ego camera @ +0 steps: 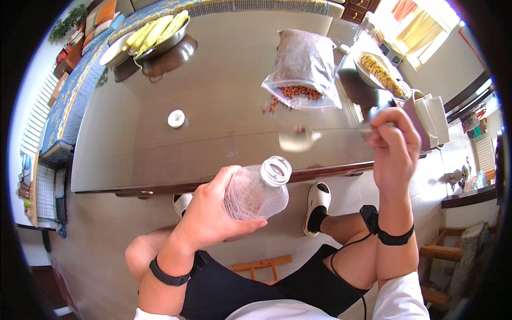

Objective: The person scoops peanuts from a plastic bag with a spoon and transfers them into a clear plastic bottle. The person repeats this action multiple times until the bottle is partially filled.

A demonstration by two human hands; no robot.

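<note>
In my left hand (212, 212) is a clear plastic bottle (256, 196), uncapped and tilted, its mouth towards the table. Its lower part is partly behind my fingers and thumb. My right hand (394, 144) is raised over the table's right front edge, fingers pinched on the thin handle of a spoon-like utensil (298, 140). Motion blurs its pale bowl, which hangs right of the bottle mouth. Beyond it lies an open clear zip bag (306, 60) of reddish-brown pellets (300, 92), some spilled at its opening. A white bottle cap (176, 119) rests on the table to the left.
On the glossy table (132, 160), a metal pan (172, 40) of corn cobs (158, 34) stands far left beside a white bowl (116, 52). A browned corn cob (380, 74) lies on a white dish at right, near a tissue-like holder (426, 120). A wooden stool (442, 252) is at lower right.
</note>
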